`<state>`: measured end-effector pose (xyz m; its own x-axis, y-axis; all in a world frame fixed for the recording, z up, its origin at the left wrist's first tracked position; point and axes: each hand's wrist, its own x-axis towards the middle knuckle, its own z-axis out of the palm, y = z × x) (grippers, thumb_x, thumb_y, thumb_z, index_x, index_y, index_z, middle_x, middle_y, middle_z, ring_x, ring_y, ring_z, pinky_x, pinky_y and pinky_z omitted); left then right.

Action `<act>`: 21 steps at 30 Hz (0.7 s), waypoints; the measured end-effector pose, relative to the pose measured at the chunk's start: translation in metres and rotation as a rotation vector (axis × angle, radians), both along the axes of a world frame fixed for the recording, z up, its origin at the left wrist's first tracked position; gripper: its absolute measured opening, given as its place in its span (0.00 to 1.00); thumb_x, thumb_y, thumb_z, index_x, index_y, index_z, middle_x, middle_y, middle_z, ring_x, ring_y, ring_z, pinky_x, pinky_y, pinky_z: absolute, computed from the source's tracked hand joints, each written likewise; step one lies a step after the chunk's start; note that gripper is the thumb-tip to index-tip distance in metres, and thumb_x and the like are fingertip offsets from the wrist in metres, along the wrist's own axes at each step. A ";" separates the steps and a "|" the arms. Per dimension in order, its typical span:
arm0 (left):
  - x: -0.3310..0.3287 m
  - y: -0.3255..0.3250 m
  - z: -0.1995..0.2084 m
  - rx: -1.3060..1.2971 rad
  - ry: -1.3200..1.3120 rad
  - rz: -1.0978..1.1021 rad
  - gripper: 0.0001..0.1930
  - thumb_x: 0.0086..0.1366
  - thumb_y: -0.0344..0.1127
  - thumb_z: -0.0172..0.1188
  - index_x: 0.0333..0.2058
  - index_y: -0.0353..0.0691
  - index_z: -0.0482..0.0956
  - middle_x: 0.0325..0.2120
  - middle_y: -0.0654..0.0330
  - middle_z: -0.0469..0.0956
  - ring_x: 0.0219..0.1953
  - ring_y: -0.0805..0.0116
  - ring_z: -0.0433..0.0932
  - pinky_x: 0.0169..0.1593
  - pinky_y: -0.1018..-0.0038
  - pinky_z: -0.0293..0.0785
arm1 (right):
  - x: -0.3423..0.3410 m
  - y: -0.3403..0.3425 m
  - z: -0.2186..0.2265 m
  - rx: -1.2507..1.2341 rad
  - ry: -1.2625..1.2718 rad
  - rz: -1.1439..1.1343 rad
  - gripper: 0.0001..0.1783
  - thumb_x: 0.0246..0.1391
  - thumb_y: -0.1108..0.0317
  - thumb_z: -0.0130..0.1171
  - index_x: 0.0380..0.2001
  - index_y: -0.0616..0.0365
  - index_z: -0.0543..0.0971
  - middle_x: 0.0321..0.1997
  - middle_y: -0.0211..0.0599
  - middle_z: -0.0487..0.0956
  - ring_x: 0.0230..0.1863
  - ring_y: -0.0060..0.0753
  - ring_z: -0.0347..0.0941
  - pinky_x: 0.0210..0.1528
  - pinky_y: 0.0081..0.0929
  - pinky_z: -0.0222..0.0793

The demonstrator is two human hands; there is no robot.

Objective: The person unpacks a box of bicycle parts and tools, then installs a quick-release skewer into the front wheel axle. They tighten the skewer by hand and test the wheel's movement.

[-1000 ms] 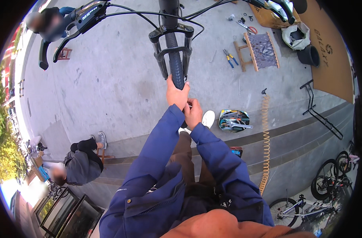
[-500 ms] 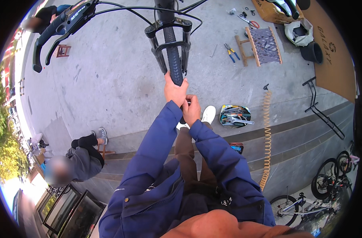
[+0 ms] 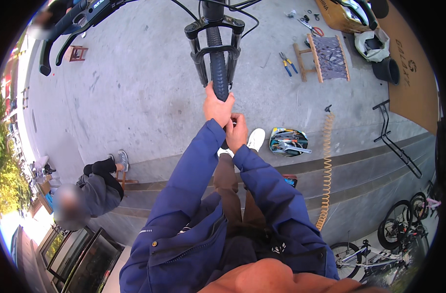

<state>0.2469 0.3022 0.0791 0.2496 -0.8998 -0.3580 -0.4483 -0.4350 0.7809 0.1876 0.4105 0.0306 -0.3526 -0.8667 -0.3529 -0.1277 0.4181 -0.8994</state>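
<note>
1. Head view, center: the front tyre point(image 3: 219, 73) of a bicycle is running down between the legs of a black fork point(image 3: 215, 49), and its near part is meeting the person's hands.
2. Left hand point(image 3: 217, 105): it is clasping the tyre below the fork legs, its fingers curling round the tread, with the thumb lying along the right side.
3. Right hand point(image 3: 237, 131): it is sitting just below and to the right of the left hand, close to the wheel. Its fingers are bending inward; whether they are pinching anything cannot be told.
4. Upper left: black handlebar controls point(image 3: 93, 14) are reaching in above the pale concrete floor point(image 3: 144, 88).
5. Right of the hands: a tray of tools point(image 3: 289, 141) is resting near the white shoes point(image 3: 256, 139); farther off, yellow-and-blue pliers point(image 3: 288, 64) are lying beside a woven-seat stool point(image 3: 330, 58).
6. Far right: a coiled hose point(image 3: 326, 176) is stretching across the steps, and a black floor rack point(image 3: 398, 146) is standing beyond it.
7. Lower left: another person point(image 3: 99, 191) is sitting well apart.
</note>
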 end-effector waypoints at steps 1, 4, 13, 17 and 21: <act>0.000 -0.001 0.001 -0.017 -0.003 0.003 0.38 0.60 0.40 0.70 0.66 0.39 0.66 0.39 0.47 0.85 0.41 0.48 0.86 0.48 0.58 0.80 | 0.000 -0.001 0.000 -0.032 -0.006 -0.001 0.14 0.68 0.63 0.63 0.46 0.63 0.77 0.42 0.47 0.83 0.40 0.42 0.83 0.43 0.37 0.78; 0.001 -0.002 0.002 -0.044 -0.018 0.001 0.36 0.60 0.40 0.70 0.65 0.40 0.67 0.39 0.47 0.85 0.40 0.48 0.86 0.47 0.57 0.80 | 0.001 -0.002 0.003 -0.037 -0.036 -0.005 0.15 0.67 0.62 0.64 0.47 0.62 0.77 0.42 0.46 0.81 0.39 0.42 0.82 0.43 0.37 0.78; 0.021 -0.005 0.000 -0.045 -0.038 -0.051 0.37 0.57 0.43 0.71 0.64 0.39 0.68 0.38 0.45 0.86 0.40 0.44 0.87 0.47 0.56 0.81 | 0.016 -0.001 -0.008 -0.065 -0.010 0.011 0.20 0.68 0.55 0.65 0.46 0.63 0.77 0.42 0.45 0.82 0.38 0.43 0.81 0.41 0.40 0.76; 0.022 -0.005 0.001 -0.034 0.004 -0.051 0.38 0.57 0.42 0.72 0.63 0.37 0.67 0.37 0.45 0.85 0.39 0.46 0.87 0.47 0.58 0.81 | 0.020 0.002 -0.013 -0.077 -0.065 -0.011 0.19 0.68 0.57 0.66 0.46 0.63 0.77 0.42 0.44 0.82 0.39 0.40 0.82 0.42 0.37 0.78; 0.024 -0.006 0.001 -0.031 0.053 -0.043 0.37 0.57 0.41 0.72 0.63 0.36 0.68 0.36 0.47 0.85 0.38 0.48 0.87 0.47 0.59 0.81 | 0.010 0.002 -0.016 -0.068 -0.097 0.040 0.17 0.68 0.59 0.66 0.45 0.64 0.78 0.41 0.44 0.83 0.39 0.34 0.81 0.43 0.33 0.78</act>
<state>0.2706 0.2959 0.0797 0.1920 -0.9200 -0.3417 -0.4239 -0.3918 0.8166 0.1974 0.4125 0.0145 -0.2840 -0.9025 -0.3237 -0.0538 0.3521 -0.9344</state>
